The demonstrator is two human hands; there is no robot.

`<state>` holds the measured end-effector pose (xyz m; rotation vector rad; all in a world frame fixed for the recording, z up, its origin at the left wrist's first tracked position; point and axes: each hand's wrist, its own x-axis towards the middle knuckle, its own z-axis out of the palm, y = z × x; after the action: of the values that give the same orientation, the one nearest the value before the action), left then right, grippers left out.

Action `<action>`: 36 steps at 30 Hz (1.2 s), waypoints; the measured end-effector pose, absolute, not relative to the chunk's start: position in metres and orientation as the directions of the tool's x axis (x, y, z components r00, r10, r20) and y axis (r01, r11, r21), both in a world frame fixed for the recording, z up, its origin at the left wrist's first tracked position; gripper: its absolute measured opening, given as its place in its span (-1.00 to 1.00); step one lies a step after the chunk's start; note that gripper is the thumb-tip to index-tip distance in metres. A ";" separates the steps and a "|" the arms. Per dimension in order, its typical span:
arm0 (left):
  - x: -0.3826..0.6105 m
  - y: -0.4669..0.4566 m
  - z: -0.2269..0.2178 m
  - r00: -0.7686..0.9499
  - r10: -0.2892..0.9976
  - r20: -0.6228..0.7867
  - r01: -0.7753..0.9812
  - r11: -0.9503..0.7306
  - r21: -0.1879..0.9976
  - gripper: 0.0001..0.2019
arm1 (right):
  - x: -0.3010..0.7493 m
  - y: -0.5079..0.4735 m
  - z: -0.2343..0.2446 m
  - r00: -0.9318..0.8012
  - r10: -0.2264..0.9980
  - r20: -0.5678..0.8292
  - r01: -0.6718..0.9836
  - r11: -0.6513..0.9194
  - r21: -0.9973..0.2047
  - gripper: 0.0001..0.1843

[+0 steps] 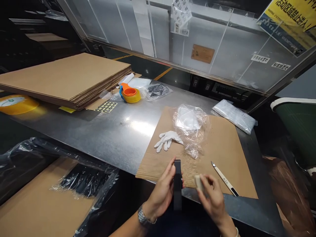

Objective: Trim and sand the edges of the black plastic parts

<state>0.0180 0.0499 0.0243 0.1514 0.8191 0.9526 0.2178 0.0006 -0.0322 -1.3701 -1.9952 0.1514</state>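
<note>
Black bar: lower centre of the frame (177, 187), held over the near edge of the bench; long axis runs up and down the frame.
Left grip: grasping the bar (161, 194); thumb on its left side, fingertips showing on its right.
Right grip: pinching a small beige block (198, 182) between thumb and fingers, right of the bar (213, 199); block and hand are slightly blurred.
Bar-to-block relation: block lies to the right of the bar's upper half, near it but apart; block faces the side where the left fingertips wrap around.
Nearer hand: left, in contact with the bar; right touches only the block.
Cardboard sheet: beneath and beyond both hands (222, 148), on the steel bench (111, 131).
Craft knife: on the sheet, just right of the right grip (224, 178), slanting down to the right; the nearest obstacle on that side.
White glove: above the bar in the frame (169, 140), beside the clear plastic bag (191, 123).
Tape dispenser: upper centre (130, 93), well apart from both hands.
</note>
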 end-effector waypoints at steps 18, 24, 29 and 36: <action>0.014 0.020 0.041 0.608 0.766 -0.211 -0.183 0.393 0.901 -0.70 | 0.182 0.003 0.043 -0.207 0.974 0.096 0.158 0.130 -0.979 -0.86; 0.011 0.013 0.049 0.605 0.766 -0.216 -0.126 0.361 0.924 -0.75 | 0.184 0.000 0.044 -0.244 0.967 0.071 0.112 0.100 -0.989 -0.86; 0.009 0.006 0.046 0.612 0.739 -0.281 -0.086 0.415 0.906 -0.74 | 0.185 -0.003 0.044 -0.257 0.964 0.067 0.103 0.096 -0.990 -0.83; 0.011 0.007 0.046 0.619 0.731 -0.287 -0.077 0.419 0.905 -0.75 | 0.186 -0.005 0.038 -0.264 0.963 0.042 0.129 0.079 -0.989 -0.82</action>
<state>0.0109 0.0066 0.0461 1.0207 0.7561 0.5719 0.1860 -0.0054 0.0383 -1.1277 -1.5363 1.2851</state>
